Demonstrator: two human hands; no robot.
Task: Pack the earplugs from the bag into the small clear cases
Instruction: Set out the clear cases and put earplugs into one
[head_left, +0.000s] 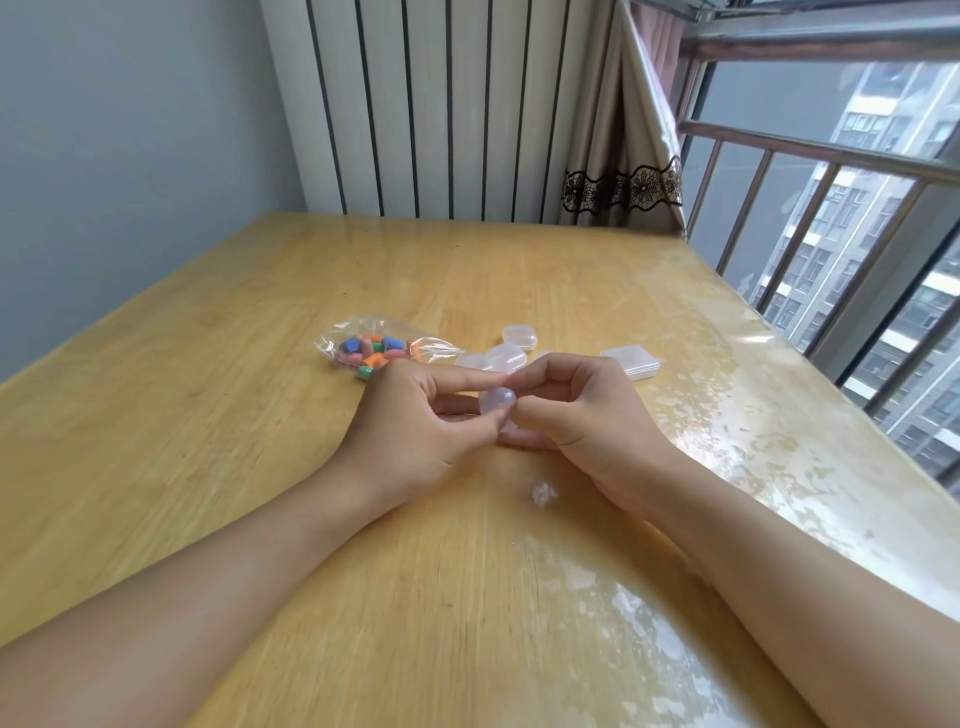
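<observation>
Fingers (470, 383) of both hands around one small clear case (497, 402).

Tabletop (208, 415) carries all items. Bag (374, 343) w/ earplugs (374, 351) inside lies left of ctr, just behind left hand (415, 426). Both hands meet at ctr, pinching one case (497, 401) btwn them; right hand (587, 415) on its right. Loose cases (511, 348) sit behind hands, right of bag. Flat case (631, 361) farthest right, apart from the rest.
</observation>
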